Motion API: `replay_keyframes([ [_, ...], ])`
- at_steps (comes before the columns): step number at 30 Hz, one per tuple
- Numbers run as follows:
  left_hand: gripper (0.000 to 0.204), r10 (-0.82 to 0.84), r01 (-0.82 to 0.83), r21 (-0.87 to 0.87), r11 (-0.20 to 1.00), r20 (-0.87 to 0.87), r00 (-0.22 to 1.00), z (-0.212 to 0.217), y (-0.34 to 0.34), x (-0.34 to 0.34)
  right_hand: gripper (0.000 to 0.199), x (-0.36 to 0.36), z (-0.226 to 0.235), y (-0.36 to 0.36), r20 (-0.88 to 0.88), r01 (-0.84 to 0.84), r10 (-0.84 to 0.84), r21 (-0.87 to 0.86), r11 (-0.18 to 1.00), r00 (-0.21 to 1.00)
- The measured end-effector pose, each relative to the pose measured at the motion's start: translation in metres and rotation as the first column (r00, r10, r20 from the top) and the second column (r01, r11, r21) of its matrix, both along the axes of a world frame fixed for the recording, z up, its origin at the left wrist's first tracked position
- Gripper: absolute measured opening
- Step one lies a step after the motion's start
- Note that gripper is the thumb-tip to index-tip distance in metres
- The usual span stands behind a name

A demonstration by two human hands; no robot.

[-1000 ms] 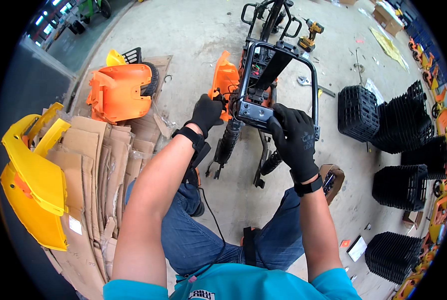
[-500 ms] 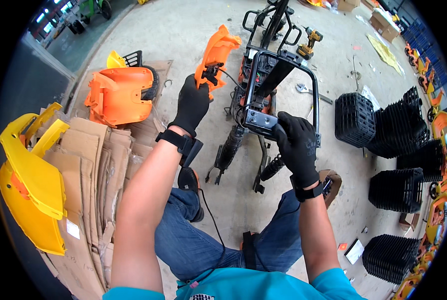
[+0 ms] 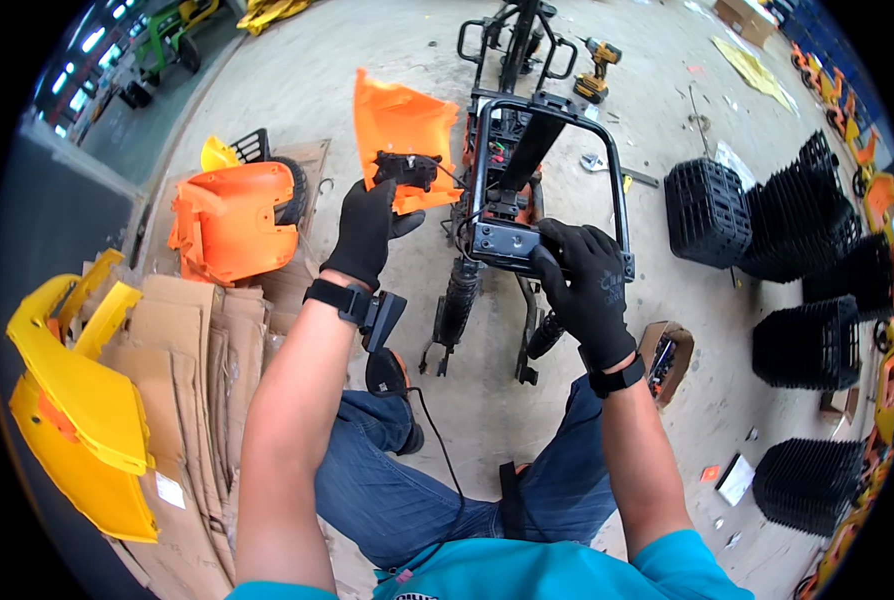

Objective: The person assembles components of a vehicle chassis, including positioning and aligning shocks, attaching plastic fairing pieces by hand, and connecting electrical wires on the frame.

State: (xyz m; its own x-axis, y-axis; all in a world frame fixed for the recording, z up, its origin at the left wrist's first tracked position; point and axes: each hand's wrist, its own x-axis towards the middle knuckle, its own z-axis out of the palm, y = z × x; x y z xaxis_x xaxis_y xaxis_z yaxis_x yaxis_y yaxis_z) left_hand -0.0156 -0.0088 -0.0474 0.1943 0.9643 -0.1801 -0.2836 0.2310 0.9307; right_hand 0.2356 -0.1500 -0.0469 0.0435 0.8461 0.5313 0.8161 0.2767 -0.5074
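Observation:
My gloved left hand point(image 3: 367, 228) grips the lower edge of an orange plastic cover point(image 3: 399, 115). A black fitting point(image 3: 407, 168) sits on the cover's inner side, with a cable running from it toward the frame. To the right stands a black metal vehicle frame point(image 3: 622, 165) with a tubular loop at its near end. My right hand point(image 3: 585, 280), also gloved, is wrapped round the loop's lower bar, beside a flat metal plate point(image 3: 504, 241). Below the loop hang a coil shock absorber point(image 3: 457, 305) and fork ends.
A cordless drill point(image 3: 595, 72) and an adjustable wrench point(image 3: 617, 172) lie beyond the frame. Stacked black baskets point(image 3: 707, 212) line the right. At left are an orange panel point(image 3: 235, 215), flattened cardboard point(image 3: 182, 350) and a yellow panel point(image 3: 77, 400). A small box of parts point(image 3: 672, 360) sits near my right knee.
My left hand has turned the orange cover, so its inner side and black fitting now face me more. The right hand keeps its hold on the frame. My view has shifted slightly.

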Motion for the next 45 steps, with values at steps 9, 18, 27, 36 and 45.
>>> replay_keyframes([
  [9,0.031,-0.135,0.136,0.037,0.99,-0.019,0.991,0.002,-0.001,0.007,0.031,0.002,0.002,-0.001,0.003,0.022,-0.022,0.048,0.999,1.0],
  [18,0.04,-0.103,0.107,-0.229,0.968,0.032,0.994,-0.016,0.027,0.021,0.037,0.009,0.001,-0.007,-0.102,0.062,-0.06,0.014,0.998,0.993],
  [27,0.033,0.11,0.59,0.577,0.564,-0.761,0.639,-0.048,0.053,0.019,0.04,0.018,0.005,-0.002,-0.254,0.163,-0.16,-0.008,0.987,0.954],
  [36,0.031,-0.431,0.518,0.115,0.847,-0.42,0.798,-0.048,0.061,-0.011,0.035,0.043,0.018,0.011,-0.398,0.125,-0.178,-0.156,0.98,0.9],
  [45,0.037,-0.445,0.448,-0.216,0.868,0.064,0.893,-0.075,0.067,-0.046,0.049,0.065,0.069,0.045,-0.571,-0.305,-0.097,-0.566,0.766,0.815],
])
